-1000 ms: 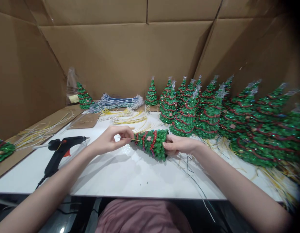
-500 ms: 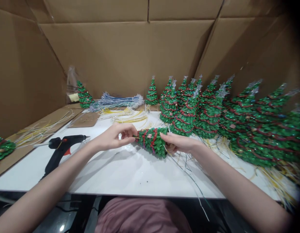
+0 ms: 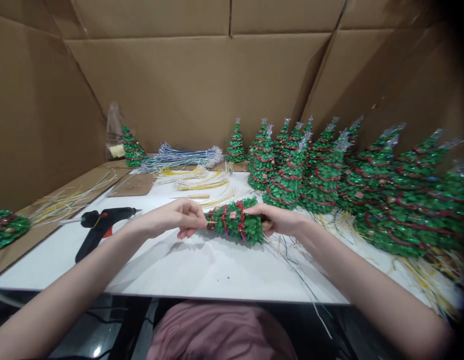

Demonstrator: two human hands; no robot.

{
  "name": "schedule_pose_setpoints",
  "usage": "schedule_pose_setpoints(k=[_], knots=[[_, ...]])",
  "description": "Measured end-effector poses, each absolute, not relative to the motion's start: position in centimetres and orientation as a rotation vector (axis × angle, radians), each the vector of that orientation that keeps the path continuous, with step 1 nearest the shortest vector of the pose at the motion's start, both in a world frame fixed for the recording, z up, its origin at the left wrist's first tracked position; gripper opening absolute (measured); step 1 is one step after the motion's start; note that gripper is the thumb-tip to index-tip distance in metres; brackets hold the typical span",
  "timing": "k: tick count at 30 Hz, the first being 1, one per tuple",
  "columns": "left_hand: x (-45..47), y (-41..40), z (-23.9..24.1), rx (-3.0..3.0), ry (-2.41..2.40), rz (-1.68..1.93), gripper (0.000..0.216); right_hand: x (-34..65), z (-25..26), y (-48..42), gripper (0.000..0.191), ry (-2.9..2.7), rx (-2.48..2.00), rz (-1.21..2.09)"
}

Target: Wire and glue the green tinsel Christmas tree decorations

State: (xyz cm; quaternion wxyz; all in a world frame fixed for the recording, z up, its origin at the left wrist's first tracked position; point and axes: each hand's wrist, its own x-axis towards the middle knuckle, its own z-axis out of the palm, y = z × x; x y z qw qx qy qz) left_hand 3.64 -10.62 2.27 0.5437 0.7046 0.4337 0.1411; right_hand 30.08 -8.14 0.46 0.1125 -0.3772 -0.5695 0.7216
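A small green Christmas tree (image 3: 234, 225) with red garland lies on its side above the white tabletop, its tip pointing left. My right hand (image 3: 271, 218) is closed round its wide base, thumb on the near branches. At the narrow tip, my left hand (image 3: 188, 219) has its fingers pinched together on a thin yellow wire (image 3: 211, 222) that runs along the branches. Several loose white and green wires (image 3: 292, 262) trail from the base toward the table's front edge.
Many finished-looking trees (image 3: 288, 175) with silver stars crowd the right side. A black glue gun (image 3: 100, 232) lies at the left. Behind my hands are yellow-white wire bundles (image 3: 201, 181), a blue-white bundle (image 3: 182, 156) and a wooden-handled pointed tool (image 3: 196, 196). Cardboard walls (image 3: 194, 85) enclose the table.
My left hand has shifted slightly left and down, its fingers curling tighter at the tip. The tree is a little lower and to the right; my right hand still holds its base.
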Motion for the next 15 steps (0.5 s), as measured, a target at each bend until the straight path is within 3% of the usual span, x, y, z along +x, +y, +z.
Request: schedule_pose_setpoints(k=[6,15], knots=[[4.2,-12.4,3.9,1.861,1.090,0.340,0.023,29.8,0.1,-8.3,0.039,-1.500,-0.998,2.249],[4.5,-12.3,4.5,2.045,1.112,0.285,0.017,29.7,-0.9,-8.2,0.045,-1.342,-0.959,2.342]])
